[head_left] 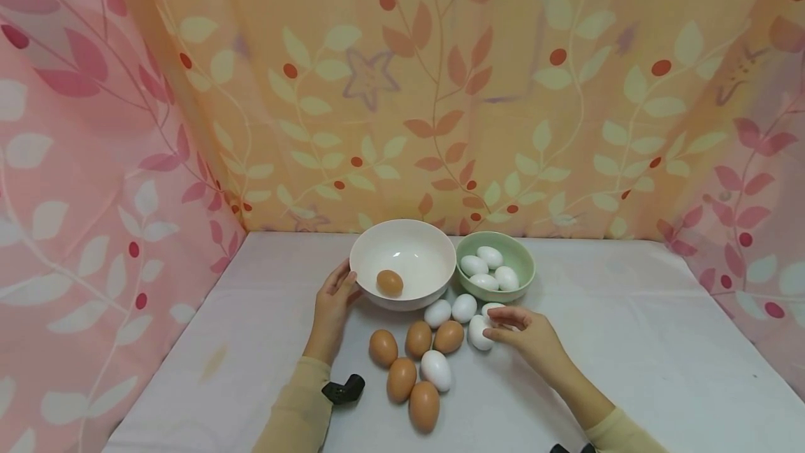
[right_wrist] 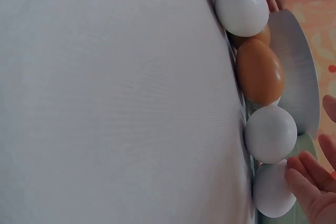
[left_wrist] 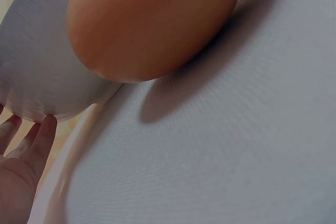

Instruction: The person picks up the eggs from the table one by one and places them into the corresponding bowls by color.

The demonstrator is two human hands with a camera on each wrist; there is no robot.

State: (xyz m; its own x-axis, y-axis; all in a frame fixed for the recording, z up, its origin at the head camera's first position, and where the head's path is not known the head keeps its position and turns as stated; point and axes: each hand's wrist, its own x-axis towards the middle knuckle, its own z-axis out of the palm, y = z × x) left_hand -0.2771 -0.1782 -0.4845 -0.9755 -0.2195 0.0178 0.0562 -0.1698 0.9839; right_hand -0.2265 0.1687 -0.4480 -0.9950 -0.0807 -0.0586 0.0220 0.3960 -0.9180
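My left hand rests its fingers against the outer left side of a white bowl, and one brown egg lies inside. In the left wrist view, the left fingertips meet the bowl's wall. My right hand reaches over the white eggs at the right of the group, with thumb and fingers apart. Its fingertips are right at a white egg, and another white egg is partly hidden behind them. The right wrist view shows the fingers overlapping a white egg.
A green bowl with several white eggs stands right beside the white bowl. Several brown eggs and white eggs lie loose on the white-covered table. Patterned curtains enclose the back and sides.
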